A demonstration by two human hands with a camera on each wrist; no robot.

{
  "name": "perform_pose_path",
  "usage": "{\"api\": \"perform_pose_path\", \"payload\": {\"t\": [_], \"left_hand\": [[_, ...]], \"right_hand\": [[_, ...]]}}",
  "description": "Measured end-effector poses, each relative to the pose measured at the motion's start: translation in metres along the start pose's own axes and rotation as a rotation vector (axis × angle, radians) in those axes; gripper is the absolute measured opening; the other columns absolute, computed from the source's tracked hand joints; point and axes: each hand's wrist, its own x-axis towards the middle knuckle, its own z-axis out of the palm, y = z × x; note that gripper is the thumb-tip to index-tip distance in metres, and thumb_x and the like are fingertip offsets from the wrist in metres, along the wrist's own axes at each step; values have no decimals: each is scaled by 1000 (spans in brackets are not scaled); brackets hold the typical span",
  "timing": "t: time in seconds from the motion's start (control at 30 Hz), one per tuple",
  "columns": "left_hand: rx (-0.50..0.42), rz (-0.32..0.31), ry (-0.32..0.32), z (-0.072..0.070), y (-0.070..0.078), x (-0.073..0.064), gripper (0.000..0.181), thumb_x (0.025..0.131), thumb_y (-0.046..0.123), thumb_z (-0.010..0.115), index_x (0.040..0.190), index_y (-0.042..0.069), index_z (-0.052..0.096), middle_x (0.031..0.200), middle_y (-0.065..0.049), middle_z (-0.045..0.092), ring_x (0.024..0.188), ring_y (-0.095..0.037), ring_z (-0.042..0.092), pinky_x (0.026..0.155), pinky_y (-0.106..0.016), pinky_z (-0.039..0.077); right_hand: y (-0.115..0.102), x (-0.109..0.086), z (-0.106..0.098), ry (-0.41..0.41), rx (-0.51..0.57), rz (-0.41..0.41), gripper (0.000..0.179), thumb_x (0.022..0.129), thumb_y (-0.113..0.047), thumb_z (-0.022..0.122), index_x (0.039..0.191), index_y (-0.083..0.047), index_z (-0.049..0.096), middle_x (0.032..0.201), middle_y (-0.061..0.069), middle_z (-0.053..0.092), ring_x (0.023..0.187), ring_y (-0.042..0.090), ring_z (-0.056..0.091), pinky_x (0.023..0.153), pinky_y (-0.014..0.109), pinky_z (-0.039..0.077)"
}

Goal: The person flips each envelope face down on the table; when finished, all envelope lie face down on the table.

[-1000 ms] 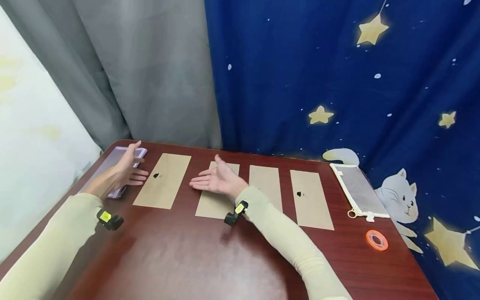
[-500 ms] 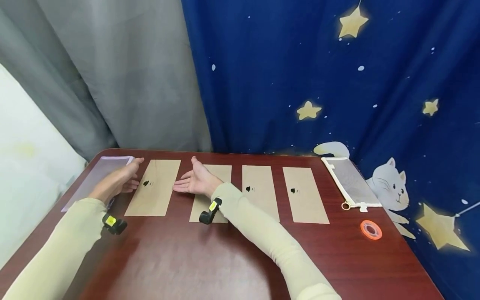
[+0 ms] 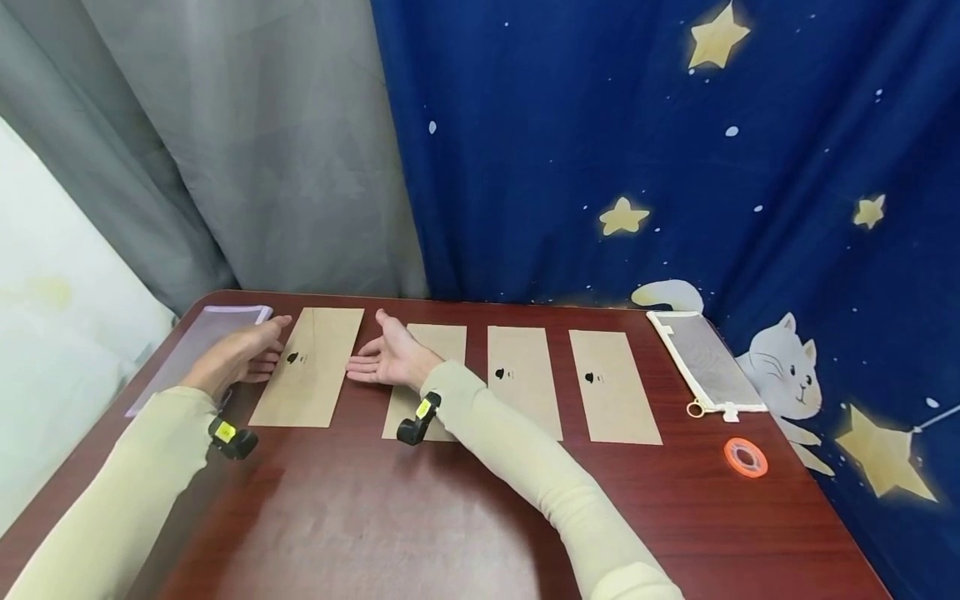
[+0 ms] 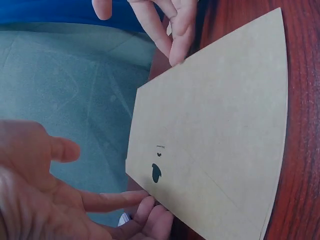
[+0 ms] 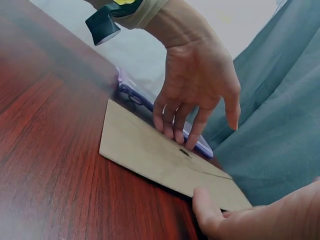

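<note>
Several tan kraft-paper rectangles, each printed with a small black hat, lie in a row on the table. My left hand is at the long left side of the leftmost rectangle, its fingers extended. In the left wrist view, those fingertips meet the paper's edge. On the opposite side my right hand is held with the palm turned inward and the fingers straight, in front of the second rectangle. A right fingertip appears to touch the far edge of the leftmost rectangle. Neither hand is curled round anything.
A purple-edged mesh zip pouch lies partly behind my left forearm. Two more kraft rectangles, the nearer one and the outer one, lie to the right. Beyond them are a white-edged mesh pouch and an orange ring-shaped roll.
My left hand has moved right and down to the leftmost rectangle's left side, and my right hand has come left towards its other side. The head view has shifted. Nothing was picked up.
</note>
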Motion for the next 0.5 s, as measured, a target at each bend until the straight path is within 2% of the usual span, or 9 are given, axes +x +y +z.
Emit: {"api": "perform_pose_path", "payload": {"t": [0.1, 0.17, 0.23, 0.33, 0.43, 0.5], "left_hand": [[37, 37, -2, -2, -13, 23, 106, 92, 81, 20, 148, -8, 37, 128, -16, 52, 103, -24, 57, 83, -34, 57], [38, 50, -11, -1, -13, 20, 104, 94, 78, 22, 148, -9, 37, 129, -17, 52, 103, -23, 58, 82, -32, 57], [36, 45, -28, 2, -5, 2, 96, 98, 71, 22, 149, -10, 35, 125, -16, 52, 101, -22, 58, 76, -27, 55], [35, 53, -56, 7, 17, -41, 85, 103, 59, 22, 149, -12, 34, 113, -11, 53, 96, -19, 57, 74, -24, 52], [35, 80, -104, 8, 33, -78, 80, 105, 51, 22, 149, -16, 31, 101, -6, 51, 93, -17, 54, 79, -28, 51], [32, 98, -129, 7, 40, -92, 79, 106, 49, 20, 149, -17, 27, 97, -3, 51, 93, -16, 53, 85, -31, 51]], "right_hand": [[1, 0, -2, -15, -35, -3, 85, 105, -55, 40, 151, 16, 28, 148, 32, 43, 144, 39, 42, 121, 45, 39], [1, 0, -4, -29, -60, -11, 79, 106, -50, 41, 149, 16, 32, 148, 32, 43, 144, 38, 42, 122, 43, 38], [2, 0, -5, -37, -103, -21, 73, 107, -45, 42, 148, 15, 36, 147, 30, 45, 144, 37, 43, 122, 41, 38], [4, -1, -6, -31, -192, -58, 64, 108, -38, 45, 144, 15, 43, 138, 28, 52, 141, 36, 46, 121, 40, 40], [6, -3, -7, -14, -273, -109, 56, 107, -31, 49, 140, 15, 48, 127, 24, 57, 131, 34, 55, 118, 40, 43], [6, -6, -6, -4, -313, -153, 51, 107, -27, 51, 137, 14, 52, 125, 24, 60, 124, 32, 59, 116, 40, 46]]}}
